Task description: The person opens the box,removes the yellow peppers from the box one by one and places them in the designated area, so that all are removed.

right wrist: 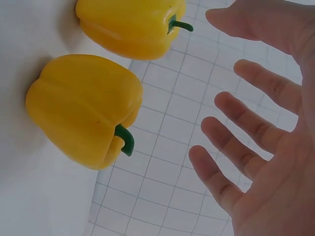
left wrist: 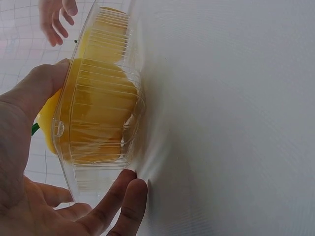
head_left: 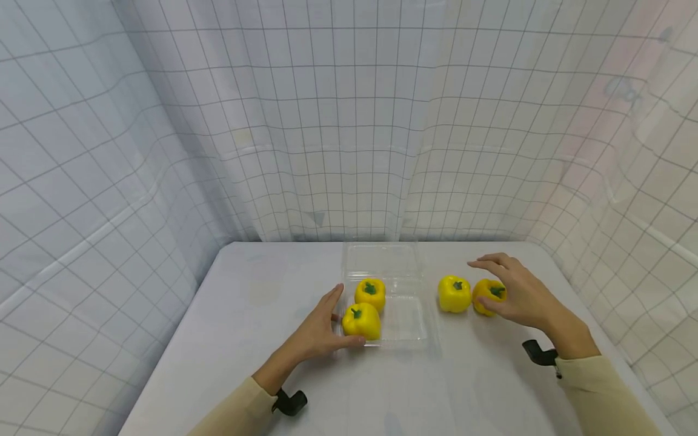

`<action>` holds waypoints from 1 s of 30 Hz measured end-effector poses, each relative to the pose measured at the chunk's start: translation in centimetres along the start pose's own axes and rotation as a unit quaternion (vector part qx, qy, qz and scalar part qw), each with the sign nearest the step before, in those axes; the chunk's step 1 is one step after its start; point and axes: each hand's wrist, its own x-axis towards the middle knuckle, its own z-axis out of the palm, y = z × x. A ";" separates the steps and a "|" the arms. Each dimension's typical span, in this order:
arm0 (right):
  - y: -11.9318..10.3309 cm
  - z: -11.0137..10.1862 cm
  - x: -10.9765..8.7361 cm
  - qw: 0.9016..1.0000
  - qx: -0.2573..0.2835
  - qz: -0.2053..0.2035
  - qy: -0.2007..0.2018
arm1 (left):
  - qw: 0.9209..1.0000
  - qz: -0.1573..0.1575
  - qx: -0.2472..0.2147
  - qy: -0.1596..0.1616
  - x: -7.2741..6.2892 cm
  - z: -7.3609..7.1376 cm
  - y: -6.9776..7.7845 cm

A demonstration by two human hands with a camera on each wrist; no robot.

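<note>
A hinged clear plastic container [head_left: 402,318] lies with its lid folded back. Two yellow bell peppers, a front one [head_left: 362,323] and a rear one [head_left: 370,293], sit in its left part. My left hand [head_left: 322,330] spans the container's front left corner, thumb touching the front rim and fingers extended by the left side. In the left wrist view, the ribbed wall [left wrist: 98,113] shows the peppers through it. Over the outer loose yellow bell pepper [right wrist: 86,108], my right hand [head_left: 515,293] hovers with spread fingers, apart from it. Another yellow bell pepper [head_left: 454,294] stands beside that one.
The container's lid [head_left: 382,257] lies toward the back of the white table [head_left: 245,303]. White grid-patterned curtains [head_left: 349,121] enclose the table at the back and both sides. The two loose peppers are to the right of the container.
</note>
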 end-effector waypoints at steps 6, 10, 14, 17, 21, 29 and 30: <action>-0.9 0.1 0.4 0.999 0.000 -0.021 0.028 | 1.000 0.000 0.002 0.000 -0.1 -0.1 0.2; -1.3 0.3 0.6 0.999 0.002 -0.015 0.029 | 1.000 0.003 0.005 -0.004 -0.2 -0.1 0.3; -1.7 0.7 0.7 1.000 0.007 -0.009 0.021 | 1.000 0.000 0.004 -0.005 -0.3 -0.1 0.4; -2.1 1.0 0.9 1.000 0.005 -0.009 0.017 | 1.000 -0.001 0.002 -0.006 -0.3 -0.1 0.3; -2.8 1.3 1.3 1.000 0.001 -0.022 0.020 | 1.000 -0.002 0.001 -0.004 -0.3 0.0 0.2; -4.1 1.6 1.6 0.999 -0.003 -0.042 0.021 | 1.000 -0.006 -0.008 -0.005 -0.3 0.0 0.0; -4.3 1.6 1.7 0.999 -0.003 -0.044 0.021 | 1.000 -0.006 -0.010 -0.006 -0.3 0.0 0.0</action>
